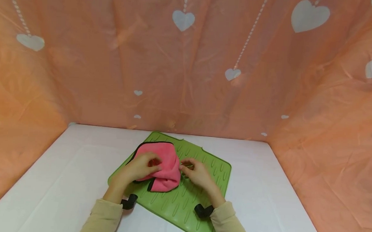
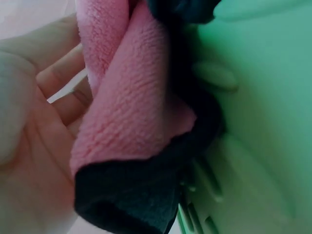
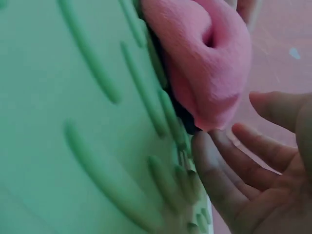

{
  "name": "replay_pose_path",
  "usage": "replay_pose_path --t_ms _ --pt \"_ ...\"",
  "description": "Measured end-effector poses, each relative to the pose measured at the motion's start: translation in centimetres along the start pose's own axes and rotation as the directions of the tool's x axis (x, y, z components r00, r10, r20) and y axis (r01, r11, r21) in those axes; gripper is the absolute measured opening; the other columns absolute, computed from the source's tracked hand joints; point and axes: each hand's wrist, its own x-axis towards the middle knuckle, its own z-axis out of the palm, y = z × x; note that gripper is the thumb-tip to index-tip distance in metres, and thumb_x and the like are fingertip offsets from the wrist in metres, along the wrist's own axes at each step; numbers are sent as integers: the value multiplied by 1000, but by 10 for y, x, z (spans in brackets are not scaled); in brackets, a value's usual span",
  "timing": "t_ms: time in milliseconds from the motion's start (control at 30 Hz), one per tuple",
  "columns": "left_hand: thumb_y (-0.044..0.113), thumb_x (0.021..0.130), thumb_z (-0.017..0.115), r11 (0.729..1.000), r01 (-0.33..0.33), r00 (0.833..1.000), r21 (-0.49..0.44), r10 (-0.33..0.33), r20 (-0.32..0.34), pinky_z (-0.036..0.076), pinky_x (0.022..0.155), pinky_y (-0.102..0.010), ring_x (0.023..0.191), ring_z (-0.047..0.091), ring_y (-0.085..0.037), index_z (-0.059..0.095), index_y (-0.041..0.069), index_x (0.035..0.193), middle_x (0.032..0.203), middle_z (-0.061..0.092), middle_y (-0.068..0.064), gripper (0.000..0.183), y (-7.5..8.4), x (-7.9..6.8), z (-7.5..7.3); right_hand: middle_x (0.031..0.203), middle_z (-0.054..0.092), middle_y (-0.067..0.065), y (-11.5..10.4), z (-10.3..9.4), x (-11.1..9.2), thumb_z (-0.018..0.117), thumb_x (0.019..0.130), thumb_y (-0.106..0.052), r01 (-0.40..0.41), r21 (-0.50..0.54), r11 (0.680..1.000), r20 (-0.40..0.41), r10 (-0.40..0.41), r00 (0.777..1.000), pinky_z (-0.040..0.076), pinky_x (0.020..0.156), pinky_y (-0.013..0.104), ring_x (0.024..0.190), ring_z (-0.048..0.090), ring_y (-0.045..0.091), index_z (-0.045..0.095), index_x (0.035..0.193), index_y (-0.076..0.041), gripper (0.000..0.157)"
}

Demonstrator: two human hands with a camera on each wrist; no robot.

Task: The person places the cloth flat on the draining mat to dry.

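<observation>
A pink fleecy cloth (image 1: 168, 178) with black edging lies bunched and partly folded on a green ridged mat (image 1: 183, 206). My left hand (image 1: 141, 166) grips it from the left, thumb and fingers bent round a raised part. In the left wrist view a fold of the cloth (image 2: 122, 112) stands in front of the fingers, hiding their tips. On the other side, my right hand (image 1: 199, 172) is at the cloth's right edge. The right wrist view shows its thumb held apart and its fingertips (image 3: 202, 146) right at the lower end of the rounded pink fold (image 3: 209, 73).
The mat lies askew on a white tabletop (image 1: 57, 179). An orange curtain (image 1: 187, 78) with white hearts closes off the back and sides. A black wrist piece (image 1: 203, 211) sits at the right cuff, another black piece (image 1: 129, 201) at the left.
</observation>
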Motion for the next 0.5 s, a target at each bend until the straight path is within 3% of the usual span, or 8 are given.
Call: replay_pose_path --t_ms 100,333,500 --pt "12 95 77 999 21 999 34 -22 25 54 84 -38 91 62 -15 73 3 111 98 69 -1 19 1 0 5 109 74 12 1 7 -1 68 101 -19 22 -11 1000 32 -21 999 56 75 29 95 72 23 68 127 1 32" --pt "8 93 76 993 28 999 117 -33 36 53 79 -36 84 60 -12 74 8 103 87 66 4 10 3 -2 11 99 74 10 -1 16 -4 75 95 -7 64 5 998 -5 -64 998 55 71 25 86 71 18 70 123 2 30" --pt "4 95 72 999 -7 999 51 5 36 54 78 -34 85 61 -12 73 5 105 90 67 2 10 0 -1 7 98 73 10 -4 16 -2 74 94 -4 67 45 997 -46 -64 997 56 71 24 87 70 17 71 122 2 29"
